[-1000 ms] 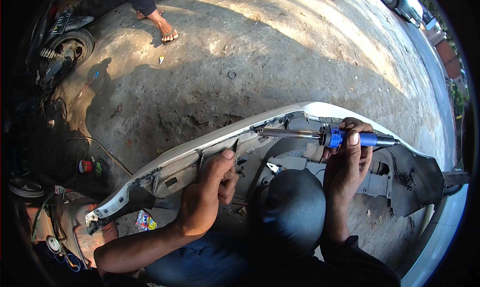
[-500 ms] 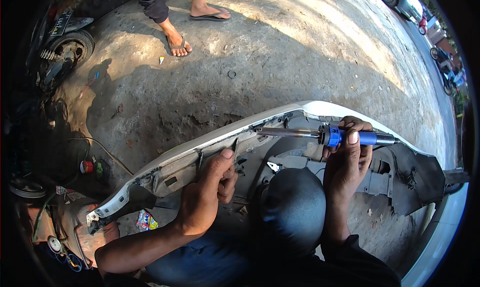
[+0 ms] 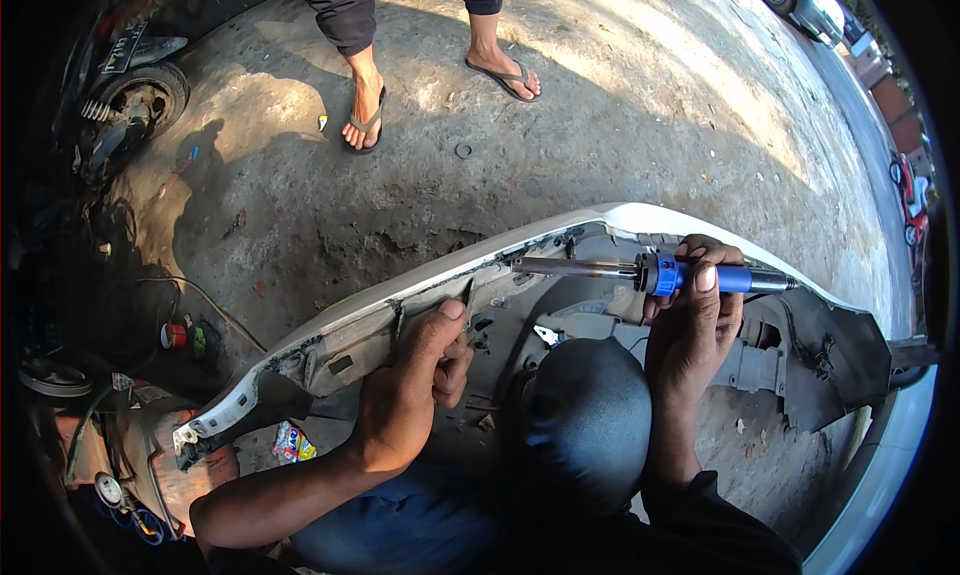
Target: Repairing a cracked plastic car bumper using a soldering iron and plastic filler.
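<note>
My right hand (image 3: 700,310) grips the blue-handled soldering iron (image 3: 725,276) horizontally. Its metal tip points left and meets the inner edge of a white car bumper (image 3: 628,216), near a grey plastic flange. My left hand (image 3: 410,395) is closed against the bumper's inner grey side, left of and below the tip, thumb uppermost; what its curled fingers hold is hidden. Grey and black plastic panels line the bumper's inside. My knee in dark cloth (image 3: 585,425) rises between my hands beneath it.
Another person's sandalled feet (image 3: 362,125) stand beyond the bumper. A motorbike (image 3: 140,105) is at left, above a rusty tank (image 3: 190,475) with a gauge, a cable and a red tin (image 3: 172,335). A road with vehicles (image 3: 800,10) runs at right; a pale panel edges the lower right.
The other person has stepped rightward and nearer, now showing both feet. Vehicles on the road at right have moved. My hands and the iron are practically still.
</note>
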Demonstrator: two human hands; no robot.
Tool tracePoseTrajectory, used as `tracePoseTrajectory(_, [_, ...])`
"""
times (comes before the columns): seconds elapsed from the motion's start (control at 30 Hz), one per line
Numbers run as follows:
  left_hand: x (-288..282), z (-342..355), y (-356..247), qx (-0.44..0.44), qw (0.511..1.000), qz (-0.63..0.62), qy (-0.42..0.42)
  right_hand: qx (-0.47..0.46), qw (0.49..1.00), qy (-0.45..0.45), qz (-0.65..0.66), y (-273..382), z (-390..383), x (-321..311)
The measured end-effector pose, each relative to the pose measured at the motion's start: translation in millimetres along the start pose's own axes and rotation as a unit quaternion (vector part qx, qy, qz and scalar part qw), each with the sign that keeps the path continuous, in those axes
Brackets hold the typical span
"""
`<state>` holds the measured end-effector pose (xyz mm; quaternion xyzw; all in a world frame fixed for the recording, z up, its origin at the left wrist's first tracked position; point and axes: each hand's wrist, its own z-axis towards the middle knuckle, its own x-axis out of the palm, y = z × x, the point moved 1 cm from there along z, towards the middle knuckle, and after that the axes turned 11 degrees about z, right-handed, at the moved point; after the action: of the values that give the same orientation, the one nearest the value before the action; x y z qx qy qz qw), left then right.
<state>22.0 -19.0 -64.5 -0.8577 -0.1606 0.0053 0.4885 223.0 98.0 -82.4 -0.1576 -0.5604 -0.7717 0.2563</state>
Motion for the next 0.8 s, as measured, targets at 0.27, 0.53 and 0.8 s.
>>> tracePoseTrajectory(0.27, [0.8,-0.1,-0.8,0.006,1.0,-0.022,0.006,-0.014,1.0,-0.009,-0.011,2.4,0.4,-2.5])
tracePoseTrajectory(0.53, [-3.6,3.2,0.0,0.0,1.0,-0.027,0.014,-0.008,1.0,-0.003,-0.01,-3.1,2.1,-0.1])
tracePoseTrajectory(0.8, [-3.2,1.6,-1.2,-0.009,1.0,-0.009,0.009,-0.015,1.0,0.002,-0.019,-0.7,0.8,0.5])
